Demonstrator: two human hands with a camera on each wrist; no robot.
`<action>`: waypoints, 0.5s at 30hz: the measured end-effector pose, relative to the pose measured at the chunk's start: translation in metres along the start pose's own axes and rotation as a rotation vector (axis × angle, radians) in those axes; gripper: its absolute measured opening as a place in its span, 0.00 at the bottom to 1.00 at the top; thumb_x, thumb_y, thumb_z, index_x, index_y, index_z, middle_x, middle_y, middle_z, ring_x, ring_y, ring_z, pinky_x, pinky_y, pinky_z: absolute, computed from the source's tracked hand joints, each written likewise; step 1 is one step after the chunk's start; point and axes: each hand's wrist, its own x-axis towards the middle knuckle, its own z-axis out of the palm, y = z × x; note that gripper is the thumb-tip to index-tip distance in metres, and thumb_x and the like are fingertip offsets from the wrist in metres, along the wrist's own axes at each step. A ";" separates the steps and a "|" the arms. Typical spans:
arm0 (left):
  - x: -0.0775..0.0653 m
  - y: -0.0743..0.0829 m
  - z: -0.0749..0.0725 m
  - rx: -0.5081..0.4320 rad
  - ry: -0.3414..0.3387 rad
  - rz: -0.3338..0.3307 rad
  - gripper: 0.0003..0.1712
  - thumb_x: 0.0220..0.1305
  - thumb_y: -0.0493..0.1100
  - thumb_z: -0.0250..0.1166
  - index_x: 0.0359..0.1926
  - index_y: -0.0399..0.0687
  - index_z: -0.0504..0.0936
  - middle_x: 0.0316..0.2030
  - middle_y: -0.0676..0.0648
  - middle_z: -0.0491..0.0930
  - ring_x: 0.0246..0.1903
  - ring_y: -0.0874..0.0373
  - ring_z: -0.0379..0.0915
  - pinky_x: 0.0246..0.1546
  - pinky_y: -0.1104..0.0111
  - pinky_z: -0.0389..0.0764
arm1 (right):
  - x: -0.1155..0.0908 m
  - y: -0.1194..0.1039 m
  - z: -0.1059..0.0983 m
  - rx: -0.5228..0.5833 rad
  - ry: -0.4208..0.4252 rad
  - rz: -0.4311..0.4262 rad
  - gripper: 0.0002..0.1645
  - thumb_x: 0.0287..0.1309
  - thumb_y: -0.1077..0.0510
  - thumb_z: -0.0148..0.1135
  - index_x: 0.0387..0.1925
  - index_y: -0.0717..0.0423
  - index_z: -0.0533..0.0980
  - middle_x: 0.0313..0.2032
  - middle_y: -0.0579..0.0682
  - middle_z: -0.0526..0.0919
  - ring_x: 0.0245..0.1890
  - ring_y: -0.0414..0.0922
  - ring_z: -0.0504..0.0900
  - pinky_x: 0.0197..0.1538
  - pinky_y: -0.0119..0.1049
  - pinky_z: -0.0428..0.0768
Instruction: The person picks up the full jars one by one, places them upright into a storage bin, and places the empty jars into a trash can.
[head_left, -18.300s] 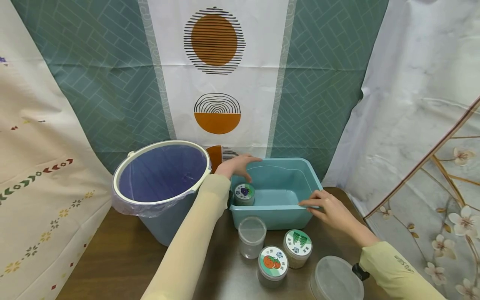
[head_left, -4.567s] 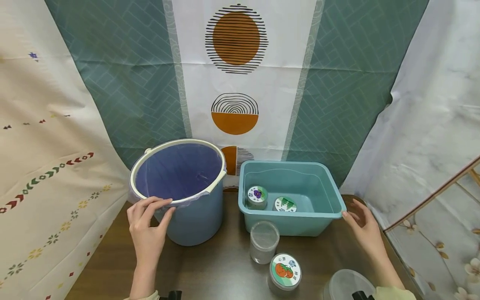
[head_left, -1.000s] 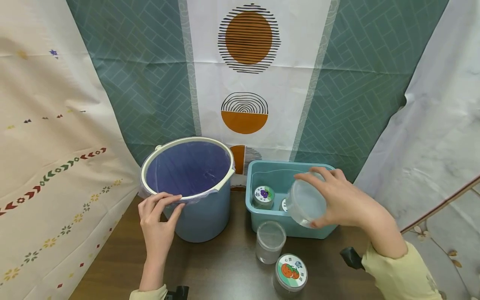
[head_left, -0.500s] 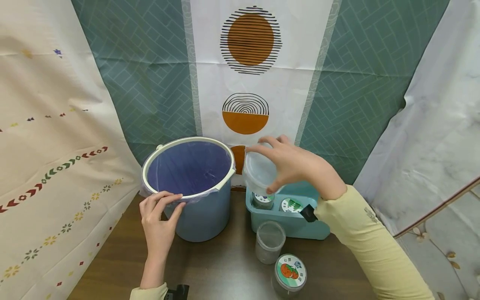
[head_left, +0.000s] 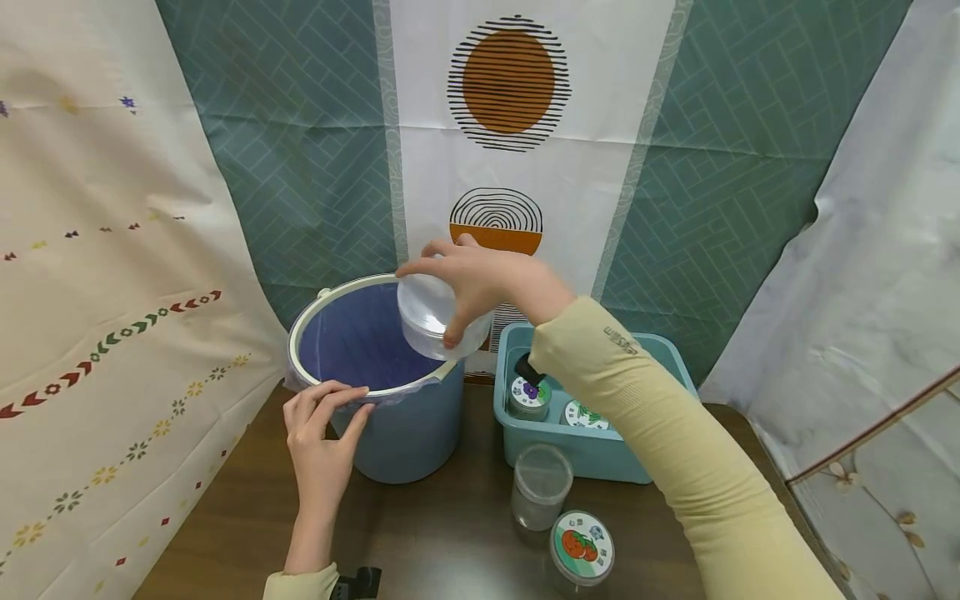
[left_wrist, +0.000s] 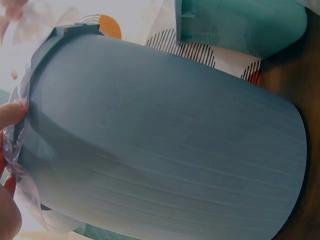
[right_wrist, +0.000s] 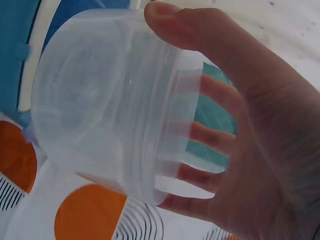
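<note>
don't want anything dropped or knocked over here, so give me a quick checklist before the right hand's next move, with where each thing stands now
1. Right hand has the clear container secure: ok, thumb and fingers are round it.
2. Left hand holds the liner at the bin's front edge: ok, pinched.
3. Bin upright: ok.
4. Container wholly over the bin's opening: cannot tell; in the head view it overlaps the right edge.
5. Bin's bottom free of contents: cannot tell, it is hidden.
6. Grape-label jar upright in the tub: ok.
</note>
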 end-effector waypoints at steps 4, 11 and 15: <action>0.001 0.001 -0.001 0.000 0.002 -0.001 0.19 0.39 0.26 0.78 0.36 0.45 0.90 0.40 0.40 0.81 0.48 0.55 0.66 0.55 0.74 0.58 | 0.025 -0.013 0.000 0.001 -0.032 -0.058 0.59 0.42 0.38 0.78 0.73 0.28 0.56 0.72 0.48 0.58 0.66 0.53 0.57 0.63 0.47 0.72; 0.001 0.002 0.001 -0.004 -0.001 0.002 0.19 0.39 0.26 0.78 0.36 0.45 0.90 0.39 0.40 0.81 0.47 0.49 0.66 0.56 0.75 0.58 | 0.063 -0.023 0.011 0.021 -0.032 -0.093 0.60 0.43 0.36 0.76 0.75 0.26 0.53 0.73 0.46 0.57 0.70 0.51 0.58 0.72 0.50 0.63; 0.001 0.000 0.001 -0.003 0.007 -0.004 0.19 0.38 0.26 0.78 0.36 0.44 0.90 0.39 0.40 0.81 0.47 0.48 0.66 0.56 0.75 0.58 | 0.080 -0.026 0.019 0.028 -0.027 -0.082 0.60 0.43 0.34 0.75 0.75 0.27 0.53 0.72 0.46 0.59 0.70 0.51 0.59 0.72 0.50 0.62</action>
